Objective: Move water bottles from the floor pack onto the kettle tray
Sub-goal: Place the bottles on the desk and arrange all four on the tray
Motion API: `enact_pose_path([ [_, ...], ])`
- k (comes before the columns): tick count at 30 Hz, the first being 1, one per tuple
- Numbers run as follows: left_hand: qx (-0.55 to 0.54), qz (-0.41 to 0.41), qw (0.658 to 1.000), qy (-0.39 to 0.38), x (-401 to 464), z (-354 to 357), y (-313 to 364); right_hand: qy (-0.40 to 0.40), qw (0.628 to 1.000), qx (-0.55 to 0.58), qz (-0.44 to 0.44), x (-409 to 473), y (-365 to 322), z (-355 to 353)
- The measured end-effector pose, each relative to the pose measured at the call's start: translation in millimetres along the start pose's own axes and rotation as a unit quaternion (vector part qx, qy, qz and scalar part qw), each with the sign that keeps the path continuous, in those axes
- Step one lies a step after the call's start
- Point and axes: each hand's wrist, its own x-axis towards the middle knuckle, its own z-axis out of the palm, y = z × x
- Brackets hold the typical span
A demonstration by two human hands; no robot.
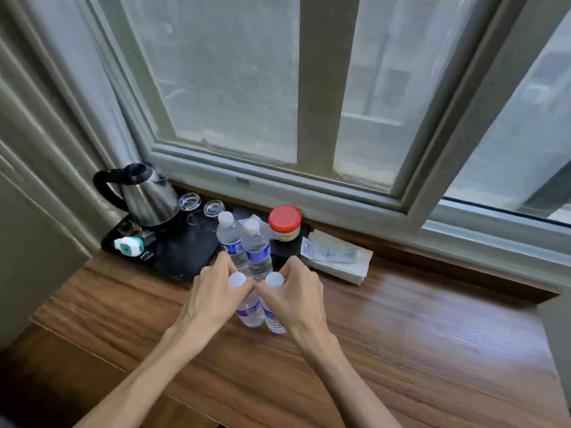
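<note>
Two clear water bottles with white caps and blue labels stand side by side near the right end of the black kettle tray: one bottle on the left, the other on the right. In front of them, on the wooden table, two more bottles stand upright. My left hand grips the neck of the left one under its cap. My right hand grips the neck of the right one. The floor pack is out of view.
A steel kettle stands at the tray's back left, with two upturned glasses beside it and a teal-and-white plug in front. A red-lidded jar and a paper packet lie to the right under the window sill.
</note>
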Motion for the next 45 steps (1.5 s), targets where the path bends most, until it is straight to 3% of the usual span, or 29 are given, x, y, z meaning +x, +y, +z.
enact_pose_path([
  [9, 0.017, 0.071, 0.994, -0.076, 77.2, -35.8, -55.3, 0.082, 0.993, 0.0, 0.081, 23.6, -48.1, 80.9],
  [21, -0.032, 0.12, 0.984, -0.127, 122.0, -42.6, -67.5, 0.16, 0.978, -0.016, 0.134, 42.1, -68.2, 113.7],
  [35, -0.075, 0.128, 0.981, -0.129, 128.6, -33.6, -74.9, 0.158, 0.976, -0.055, 0.138, 42.4, -57.7, 119.3],
  [45, -0.079, 0.129, 0.971, -0.187, 123.0, -19.8, -121.2, 0.154, 0.975, -0.033, 0.155, 19.9, -30.6, 134.9],
])
